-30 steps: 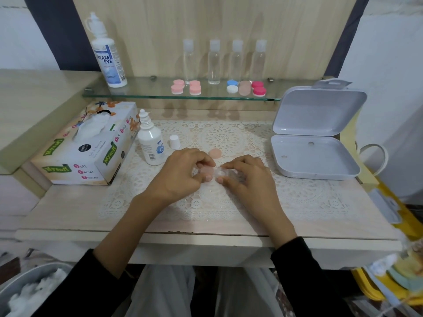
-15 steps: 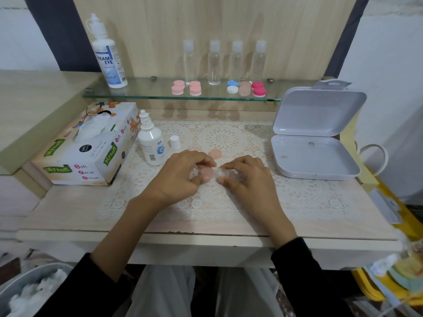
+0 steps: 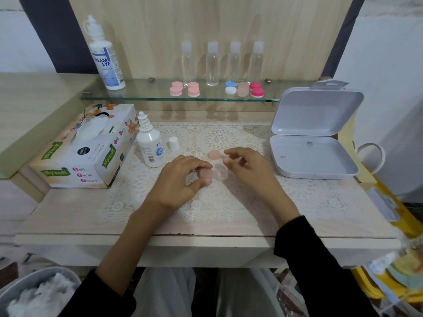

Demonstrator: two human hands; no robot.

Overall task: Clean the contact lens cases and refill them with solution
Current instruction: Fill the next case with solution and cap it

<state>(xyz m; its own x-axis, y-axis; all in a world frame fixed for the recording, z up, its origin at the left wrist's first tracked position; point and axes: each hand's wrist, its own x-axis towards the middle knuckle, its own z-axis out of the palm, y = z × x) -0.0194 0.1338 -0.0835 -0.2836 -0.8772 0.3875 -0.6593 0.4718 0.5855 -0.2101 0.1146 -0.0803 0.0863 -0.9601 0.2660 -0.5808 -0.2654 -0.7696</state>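
In the middle of the tabletop (image 3: 68,211) this lens case (image 3: 215,175) looks nearly done: fingers of the left hand (image 3: 180,179) pinch its capped well, the other well is open, and the loose cap (image 3: 214,154) lies beside the right hand (image 3: 249,170), whose grip I cannot tell.

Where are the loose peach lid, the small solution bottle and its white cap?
loose peach lid (image 3: 214,154): head view, centre of its top.
small solution bottle (image 3: 150,145): head view, middle of its body.
white cap (image 3: 173,143): head view, its side wall.
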